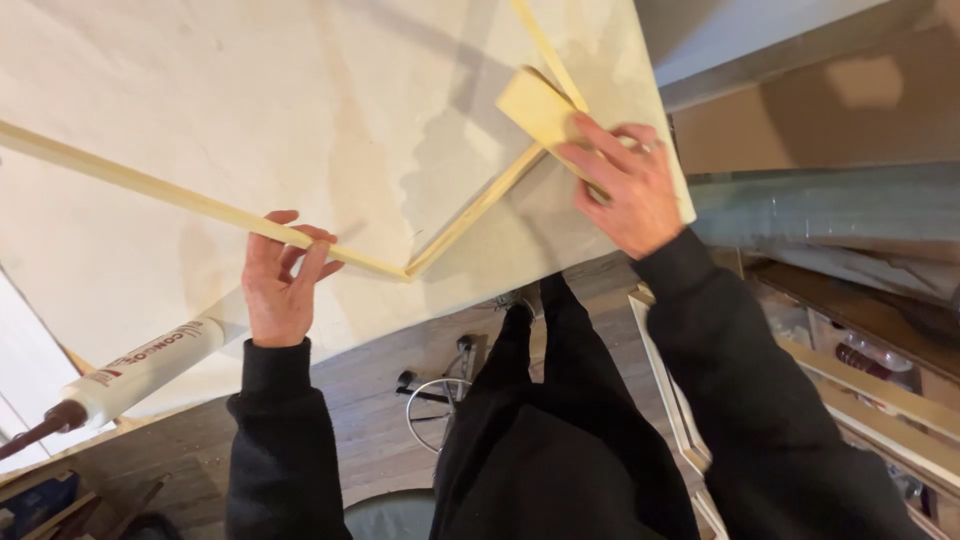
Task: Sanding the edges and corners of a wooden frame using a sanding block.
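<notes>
Now, left hand: the left hand [282, 285] lies on the pale board [300, 110], fingers pinching the long wooden strip [200, 205] near the corner joint, thumb on the near side.
Right hand: the right hand [622, 185] presses flat, fingers spread, on a small wooden block [535, 105] and on the short wooden strip [480, 205] beneath it; it grips nothing.
Long strip, axis: it runs from the picture's left edge down and rightward to a pointed corner [408, 274] near the board's near edge.
Short strip, axis: it rises from that corner up and to the right, under the block; the two form a V opening away from the person.
Third strip: another thin strip [545, 50] runs from the block up to the top edge.
Edges: the board's near edge [450, 318] passes just below the corner; its right edge lies just beside the right hand.
Open room: bare board fills the space inside the V and left of it.
Nearby: a caulk tube [140, 368] lies on the board's left near edge, nozzle pointing up toward the left hand.
Below: wooden floor [380, 400] and the person's dark trousers.
</notes>
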